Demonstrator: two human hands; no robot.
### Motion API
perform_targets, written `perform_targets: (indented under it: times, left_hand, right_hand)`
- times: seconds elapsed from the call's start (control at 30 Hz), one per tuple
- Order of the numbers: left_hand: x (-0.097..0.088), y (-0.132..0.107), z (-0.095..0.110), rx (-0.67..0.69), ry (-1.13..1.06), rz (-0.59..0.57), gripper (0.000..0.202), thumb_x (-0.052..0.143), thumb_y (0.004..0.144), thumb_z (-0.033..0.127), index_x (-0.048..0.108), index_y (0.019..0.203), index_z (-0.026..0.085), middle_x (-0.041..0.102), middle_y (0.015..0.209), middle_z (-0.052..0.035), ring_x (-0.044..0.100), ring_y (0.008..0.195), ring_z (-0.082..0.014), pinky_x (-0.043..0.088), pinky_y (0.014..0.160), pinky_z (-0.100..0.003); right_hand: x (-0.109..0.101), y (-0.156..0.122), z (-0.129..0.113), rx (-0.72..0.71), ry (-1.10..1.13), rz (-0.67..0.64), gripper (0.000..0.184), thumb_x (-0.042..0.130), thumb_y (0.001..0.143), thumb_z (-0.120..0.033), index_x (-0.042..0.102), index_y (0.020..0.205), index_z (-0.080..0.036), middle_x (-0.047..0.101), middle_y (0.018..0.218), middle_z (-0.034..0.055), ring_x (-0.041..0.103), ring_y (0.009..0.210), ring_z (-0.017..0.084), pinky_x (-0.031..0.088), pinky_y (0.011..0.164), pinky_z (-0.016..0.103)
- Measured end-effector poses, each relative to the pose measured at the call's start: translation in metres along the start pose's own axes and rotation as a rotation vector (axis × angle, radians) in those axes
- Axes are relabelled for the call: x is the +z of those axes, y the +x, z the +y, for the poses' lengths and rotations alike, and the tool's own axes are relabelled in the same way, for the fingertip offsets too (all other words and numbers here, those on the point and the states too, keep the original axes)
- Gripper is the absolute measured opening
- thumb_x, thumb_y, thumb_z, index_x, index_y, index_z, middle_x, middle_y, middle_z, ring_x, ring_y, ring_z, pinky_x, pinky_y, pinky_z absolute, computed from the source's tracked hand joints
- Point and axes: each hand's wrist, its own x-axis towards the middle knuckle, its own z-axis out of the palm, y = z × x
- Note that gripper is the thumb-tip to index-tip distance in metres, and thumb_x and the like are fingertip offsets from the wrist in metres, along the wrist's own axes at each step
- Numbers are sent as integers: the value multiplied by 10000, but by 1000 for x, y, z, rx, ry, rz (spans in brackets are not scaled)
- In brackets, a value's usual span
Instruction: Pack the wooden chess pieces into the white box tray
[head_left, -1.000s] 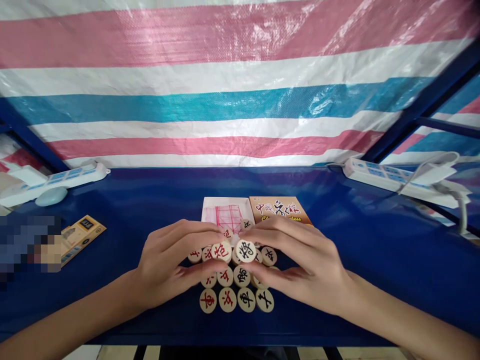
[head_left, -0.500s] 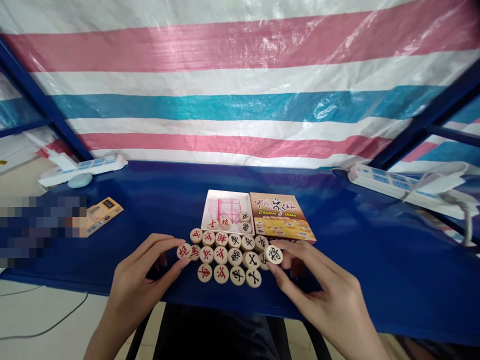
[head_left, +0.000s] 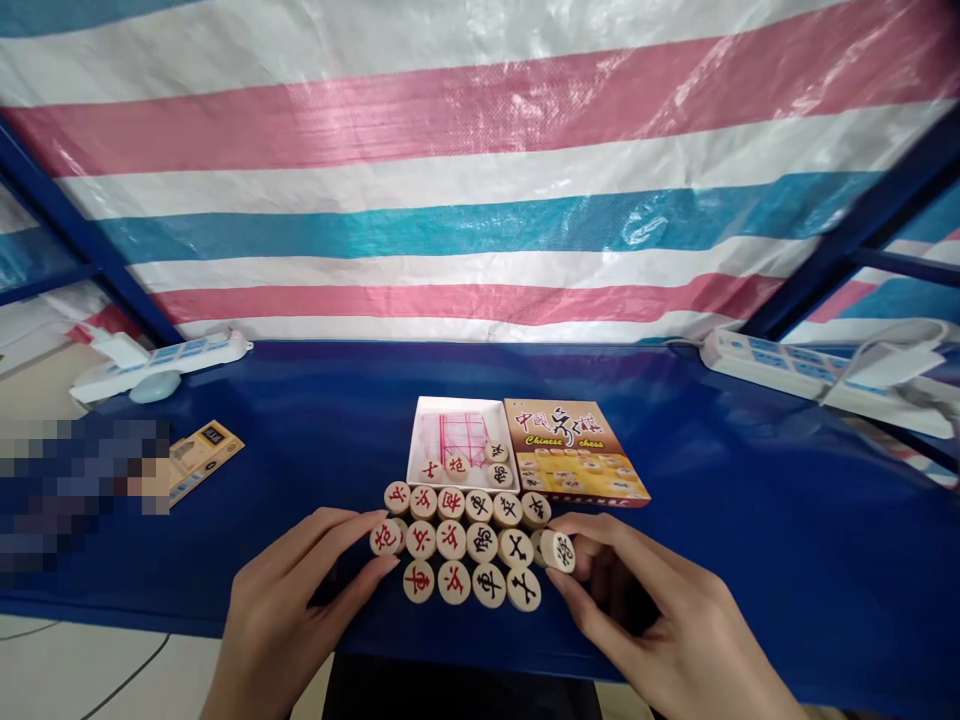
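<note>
A wooden xiangqi piece with a red character (head_left: 385,538) sits between the thumb and forefinger of my left hand (head_left: 300,585), at the left end of the middle row. It overlaps another disc just behind it. At that row's right end, my right hand (head_left: 645,600) pinches a piece with a black character (head_left: 558,552), tilted and partly over a disc behind it. Between my hands stand rows of round pieces, including a red-marked piece (head_left: 454,582) and a black-marked piece (head_left: 523,589) in the nearest row. Some look stacked.
Behind the rows lie an open white box (head_left: 414,450) with several pieces inside and its printed lid (head_left: 577,450). A printed card (head_left: 206,455) lies left on the blue table (head_left: 315,420). Power strips stand at the back left (head_left: 161,365) and back right (head_left: 825,380).
The red-marked piece in my left hand has shifted right, covering more of the disc behind it. My right hand's piece sits slightly farther right of its row. The view has tilted up slightly.
</note>
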Motion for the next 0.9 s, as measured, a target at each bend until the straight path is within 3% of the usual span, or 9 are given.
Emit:
perform_targets:
  times: [0.27,0.4,0.57,0.9]
  left_hand:
    - [2,-3,-6,78,86,-37,304,616,941,272,616,1240,216,709,1036,-29,708,885,-155,589,768,-249]
    - [1,-3,-5,82,43,-33,230,615,941,251,637,1168,221,714,1034,-15,710,896,-147,588,793,-243]
    - [1,1,-2,83,50,6,135,607,943,232,661,1065,216,718,974,-8,708,835,-139,577,727,-236]
    - [0,0,-1,104,88,34,147,577,960,236,696,1042,211,714,993,-19,714,820,-146,596,714,-255]
  right_hand:
    - [1,2,-3,-10,-11,-24,373,614,900,-316,541,1255,-228,642,822,0,582,561,101,508,502,210]
    - [0,1,-4,-4,-32,-12,330,611,905,-316,556,1221,-240,642,823,-7,581,557,94,512,507,207]
    - [1,-1,-3,2,-45,-25,414,616,912,-326,495,1298,-242,614,816,-18,598,598,94,539,558,203]
    - [0,-2,-2,-50,-23,-42,364,603,924,-291,524,1277,-258,632,911,17,618,633,105,550,576,208]
